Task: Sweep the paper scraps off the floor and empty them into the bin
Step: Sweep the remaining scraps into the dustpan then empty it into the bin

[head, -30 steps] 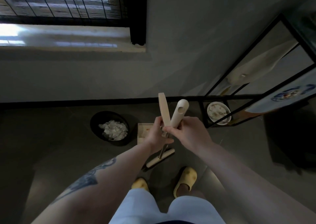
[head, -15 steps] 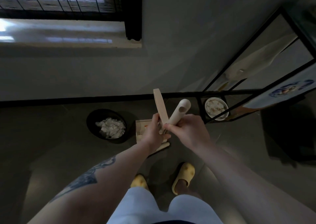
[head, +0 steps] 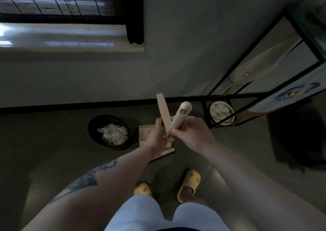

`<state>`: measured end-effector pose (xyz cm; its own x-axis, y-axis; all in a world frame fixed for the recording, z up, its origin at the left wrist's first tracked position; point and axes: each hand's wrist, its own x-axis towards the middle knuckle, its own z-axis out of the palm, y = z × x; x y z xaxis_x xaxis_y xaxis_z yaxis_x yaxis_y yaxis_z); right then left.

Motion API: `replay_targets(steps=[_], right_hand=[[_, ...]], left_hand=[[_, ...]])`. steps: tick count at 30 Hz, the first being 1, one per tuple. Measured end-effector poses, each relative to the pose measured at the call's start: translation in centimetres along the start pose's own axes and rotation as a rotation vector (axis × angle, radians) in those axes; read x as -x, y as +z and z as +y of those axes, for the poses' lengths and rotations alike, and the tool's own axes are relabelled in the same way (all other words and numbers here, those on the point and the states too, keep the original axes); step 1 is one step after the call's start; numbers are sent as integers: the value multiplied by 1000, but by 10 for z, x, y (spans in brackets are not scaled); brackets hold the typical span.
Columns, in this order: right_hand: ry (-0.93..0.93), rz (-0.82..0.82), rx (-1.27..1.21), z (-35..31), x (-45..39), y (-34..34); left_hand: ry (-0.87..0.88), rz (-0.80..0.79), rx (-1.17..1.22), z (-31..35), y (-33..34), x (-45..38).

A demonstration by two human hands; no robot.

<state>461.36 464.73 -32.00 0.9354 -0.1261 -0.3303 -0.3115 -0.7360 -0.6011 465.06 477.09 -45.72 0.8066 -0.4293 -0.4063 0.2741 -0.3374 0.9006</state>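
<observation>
The person stands on the grey floor (head: 53,142) close to the wall, looking down at both hands, which are held together in front of the body. The left hand (head: 156,137) has its fingers curled around the flat beige handle of the dustpan (head: 163,107), and this handle points up and away from the person. The pan itself (head: 147,135) sits on the floor just below the hands, and most of it is hidden behind the left wrist. The right hand (head: 189,133) is closed around the round cream handle of the broom (head: 181,115), which has a hole near its tip. The two handles touch or almost touch where the hands meet; I cannot tell which. A pale bar (head: 166,152) shows under the left wrist, near the front of the pan; it may be the head of the broom.

The bin (head: 93,130) is black and round and stands on the floor near the wall, just to the left of the pan. The white paper scraps (head: 113,133) lie inside it in a heap. To the right there is a black metal rack (head: 264,96), and a round white bowl (head: 221,113) is on its lowest level. The feet in yellow slippers (head: 189,182) are near the bottom edge.
</observation>
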Motion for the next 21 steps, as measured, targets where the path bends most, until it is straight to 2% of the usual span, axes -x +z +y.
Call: replay_targets(steps=[9,13,18,21], right_hand=[[-63,99,43,-6,-29,-33],[-115,103,25,-5,-54,-45],[-161,83,56,-2,-92,-66],[-168,60,39,3,-118,-80]], left_hand=[[79,26,-84,38,-12,-36],[39,61,-15,57,-15,-58],[56,120,-134,86,-15,-92],[-16,128,-83,99,-16,-119]])
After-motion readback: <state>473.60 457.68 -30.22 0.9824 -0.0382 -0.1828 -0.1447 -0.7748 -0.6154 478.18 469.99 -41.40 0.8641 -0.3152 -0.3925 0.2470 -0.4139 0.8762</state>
